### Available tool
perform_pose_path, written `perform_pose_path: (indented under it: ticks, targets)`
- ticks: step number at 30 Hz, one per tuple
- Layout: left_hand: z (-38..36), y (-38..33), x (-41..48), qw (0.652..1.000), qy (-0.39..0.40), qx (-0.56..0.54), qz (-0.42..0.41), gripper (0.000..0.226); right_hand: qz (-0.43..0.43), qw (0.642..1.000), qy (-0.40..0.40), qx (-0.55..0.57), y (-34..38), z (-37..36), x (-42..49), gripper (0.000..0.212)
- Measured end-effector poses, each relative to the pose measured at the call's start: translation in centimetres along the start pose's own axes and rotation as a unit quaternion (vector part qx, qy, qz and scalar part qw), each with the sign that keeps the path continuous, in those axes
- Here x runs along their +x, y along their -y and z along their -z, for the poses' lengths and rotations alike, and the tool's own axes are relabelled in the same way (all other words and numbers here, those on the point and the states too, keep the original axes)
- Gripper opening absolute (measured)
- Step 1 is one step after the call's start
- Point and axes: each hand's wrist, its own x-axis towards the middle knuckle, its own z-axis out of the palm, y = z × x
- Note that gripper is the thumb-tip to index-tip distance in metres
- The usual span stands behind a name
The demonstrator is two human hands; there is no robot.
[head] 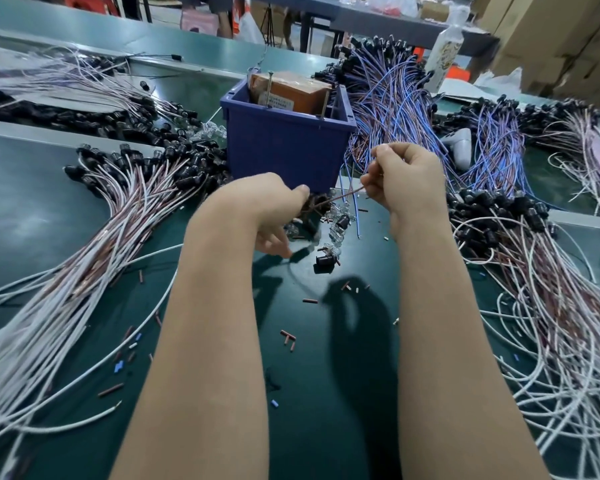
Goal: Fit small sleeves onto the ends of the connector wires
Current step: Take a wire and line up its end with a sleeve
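Observation:
My left hand grips a black connector with brown wires at the middle of the green table. From it a brown wire runs up to the right, and my right hand pinches its end between thumb and fingers. Whether a sleeve sits on that end is hidden by the fingers. Short brown, white and blue sleeves lie scattered on the table in front of me. A loose black connector and some clear plastic parts lie just below my hands.
A blue plastic bin holding an orange box stands just behind my hands. Bundles of white and brown wires with black connectors fan out at left and at right. Blue wires pile behind the bin. A white bottle stands far back.

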Motion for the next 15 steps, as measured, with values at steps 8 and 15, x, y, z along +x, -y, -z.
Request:
perform_pose_path:
  ticks: [8,15]
  targets:
    - [1.4,0.7,1.4,0.951,-0.298,-0.015,-0.083,0.041,-0.042,0.999,-0.013,-0.024,0.2,1.5,0.6,0.021]
    - [1.4,0.0,0.3,0.907,-0.265,-0.265,-0.193,0.04,-0.033,0.998,0.025,-0.043,1.3,2.3,0.3,0.021]
